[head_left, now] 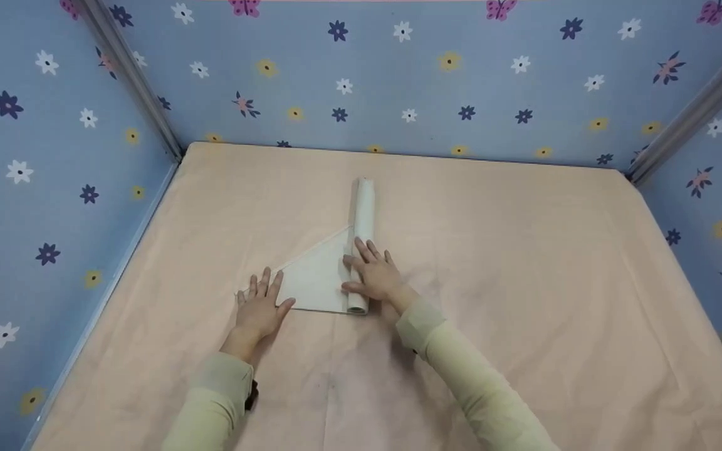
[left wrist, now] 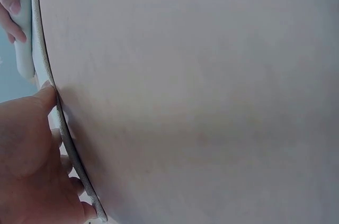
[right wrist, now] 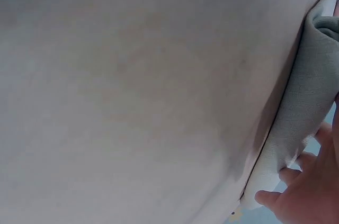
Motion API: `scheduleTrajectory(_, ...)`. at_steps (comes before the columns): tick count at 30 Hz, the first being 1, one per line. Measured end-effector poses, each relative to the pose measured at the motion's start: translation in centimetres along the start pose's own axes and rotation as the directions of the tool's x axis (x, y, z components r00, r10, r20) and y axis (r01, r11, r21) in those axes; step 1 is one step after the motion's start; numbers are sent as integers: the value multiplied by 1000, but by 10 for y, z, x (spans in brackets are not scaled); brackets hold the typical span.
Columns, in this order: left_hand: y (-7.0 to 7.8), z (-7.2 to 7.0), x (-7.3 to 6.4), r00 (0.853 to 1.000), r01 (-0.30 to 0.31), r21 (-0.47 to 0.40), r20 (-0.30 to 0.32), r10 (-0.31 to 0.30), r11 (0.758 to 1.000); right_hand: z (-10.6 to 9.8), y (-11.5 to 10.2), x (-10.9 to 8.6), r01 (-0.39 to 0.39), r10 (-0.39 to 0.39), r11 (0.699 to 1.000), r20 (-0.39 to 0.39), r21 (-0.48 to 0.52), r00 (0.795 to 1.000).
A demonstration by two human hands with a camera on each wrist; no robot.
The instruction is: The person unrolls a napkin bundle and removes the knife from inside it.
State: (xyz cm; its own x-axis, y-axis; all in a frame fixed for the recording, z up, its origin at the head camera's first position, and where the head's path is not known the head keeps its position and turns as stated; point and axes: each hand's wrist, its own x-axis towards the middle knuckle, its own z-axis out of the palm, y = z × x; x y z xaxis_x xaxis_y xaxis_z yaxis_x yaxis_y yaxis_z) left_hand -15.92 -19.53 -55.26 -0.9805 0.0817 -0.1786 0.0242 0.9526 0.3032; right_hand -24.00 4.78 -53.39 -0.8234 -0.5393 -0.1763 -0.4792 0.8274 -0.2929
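A pale cloth point(head_left: 317, 277) lies on the table, its right side wound into a narrow roll point(head_left: 366, 203) that points away from me. The part still flat tapers to a corner at the left. On that corner my left hand point(head_left: 259, 314) rests palm down, fingers spread. My right hand point(head_left: 376, 275) lies across the nearer half of the roll with its fingers extended over it. In the right wrist view, the roll point(right wrist: 303, 83) shows its layered end, with the fingertips along its side. The left wrist view has the left thumb at the cloth's edge point(left wrist: 45, 57).
A peach cloth point(head_left: 524, 263) with soft creases covers the table. Blue panels point(head_left: 373, 75) with flowers and butterflies stand along the back and both sides, joined by grey metal posts point(head_left: 138, 81) at the corners.
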Motion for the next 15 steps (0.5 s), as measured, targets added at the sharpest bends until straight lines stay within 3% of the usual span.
scheduleTrajectory(15,0,0,1,1000,2,-8,6,-2,1000,-4,10,-9,10,-9,999,-21,47,1000)
